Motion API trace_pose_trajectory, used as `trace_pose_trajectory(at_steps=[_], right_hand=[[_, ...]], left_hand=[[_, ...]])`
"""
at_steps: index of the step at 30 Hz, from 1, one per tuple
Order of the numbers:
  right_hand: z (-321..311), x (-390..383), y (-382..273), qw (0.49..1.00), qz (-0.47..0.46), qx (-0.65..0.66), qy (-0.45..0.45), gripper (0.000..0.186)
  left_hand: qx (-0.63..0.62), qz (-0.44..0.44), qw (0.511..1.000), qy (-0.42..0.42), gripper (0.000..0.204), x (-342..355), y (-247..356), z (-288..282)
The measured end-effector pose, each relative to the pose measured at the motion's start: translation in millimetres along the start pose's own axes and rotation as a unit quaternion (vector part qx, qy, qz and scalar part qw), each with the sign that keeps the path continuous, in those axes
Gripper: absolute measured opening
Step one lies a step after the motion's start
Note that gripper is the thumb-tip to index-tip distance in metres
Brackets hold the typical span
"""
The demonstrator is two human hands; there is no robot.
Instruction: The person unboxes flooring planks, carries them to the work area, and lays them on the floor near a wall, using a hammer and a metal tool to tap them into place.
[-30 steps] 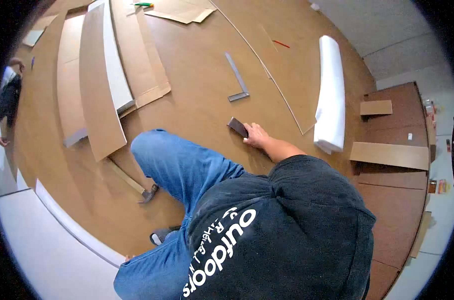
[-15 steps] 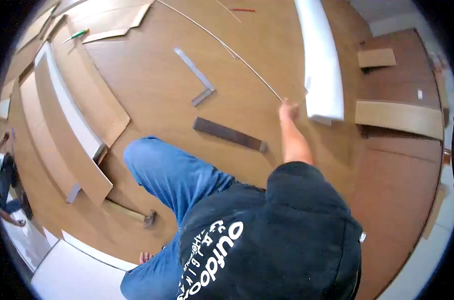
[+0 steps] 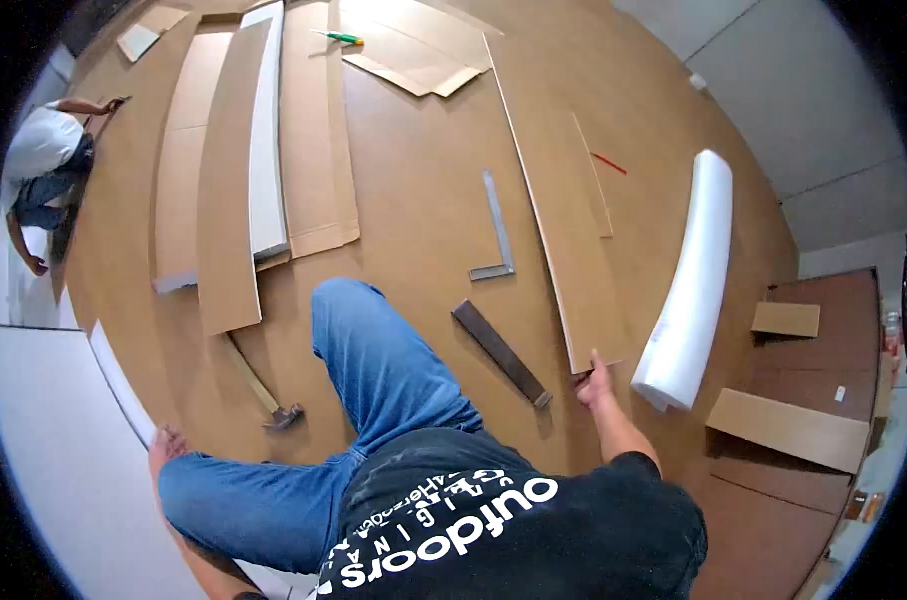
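My right hand [image 3: 596, 383] grips the near end of a long brown flooring plank [image 3: 564, 240], thumb on top and fingers beneath. The plank stretches away across the brown floor, its pale edge facing left. My left hand [image 3: 169, 441] rests low beside my bent left knee, by the edge of a white panel [image 3: 54, 400]; its fingers look stretched out and hold nothing. Left of the plank lie a metal try square [image 3: 501, 230] and a dark metal bar [image 3: 501, 352] with bent ends. A hammer [image 3: 282, 414] lies in front of my left leg.
Planks [image 3: 232, 190] and cardboard [image 3: 319, 150] are stacked at left. A green-handled tool [image 3: 345, 39] lies on cardboard. A white foam roll [image 3: 694, 290] lies right of the plank, near a red stick [image 3: 611, 163]. Another person [image 3: 49, 160] crouches at far left.
The plank, earlier seen edge-on, now shows its broad face, with my right hand still at its end. My left hand has come into fuller view beside my knee. My view has turned.
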State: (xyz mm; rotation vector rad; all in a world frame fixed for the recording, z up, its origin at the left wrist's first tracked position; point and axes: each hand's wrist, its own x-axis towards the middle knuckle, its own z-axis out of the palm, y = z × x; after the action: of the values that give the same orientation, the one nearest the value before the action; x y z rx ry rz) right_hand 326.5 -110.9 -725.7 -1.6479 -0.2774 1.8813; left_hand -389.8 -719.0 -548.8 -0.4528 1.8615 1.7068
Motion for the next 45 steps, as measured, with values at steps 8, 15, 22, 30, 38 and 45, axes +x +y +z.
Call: trace_pose_trajectory(at_steps=[8, 15, 22, 30, 38, 45], right_hand=[[275, -239, 82, 0.933, 0.038, 0.003, -0.358, 0.031], [327, -297, 145, 0.724, -0.160, -0.326, -0.587, 0.040], [374, -150, 50, 0.751, 0.135, -0.014, -0.646, 0.074], [537, -73, 54, 0.685, 0.246, 0.078, -0.682, 0.073], [602, -226, 198, 0.683, 0.201, 0.054, -0.700, 0.064], [571, -391, 339, 0.651, 0.242, -0.168, -0.700, 0.057]], left_hand=[[0.294, 0.259, 0.806, -0.445, 0.053, -84, 138, 267], [0.310, 0.037, 0.851, -0.421, 0.039, -127, 46, 420], [0.450, 0.179, 0.792, -0.372, 0.047, -135, 136, 356], [0.651, 0.403, 0.585, -0.267, 0.057, -157, 203, 252], [0.683, 0.406, 0.605, -0.045, 0.042, -252, 205, 59], [0.529, 0.215, 0.788, 0.230, 0.041, -304, 28, -113]])
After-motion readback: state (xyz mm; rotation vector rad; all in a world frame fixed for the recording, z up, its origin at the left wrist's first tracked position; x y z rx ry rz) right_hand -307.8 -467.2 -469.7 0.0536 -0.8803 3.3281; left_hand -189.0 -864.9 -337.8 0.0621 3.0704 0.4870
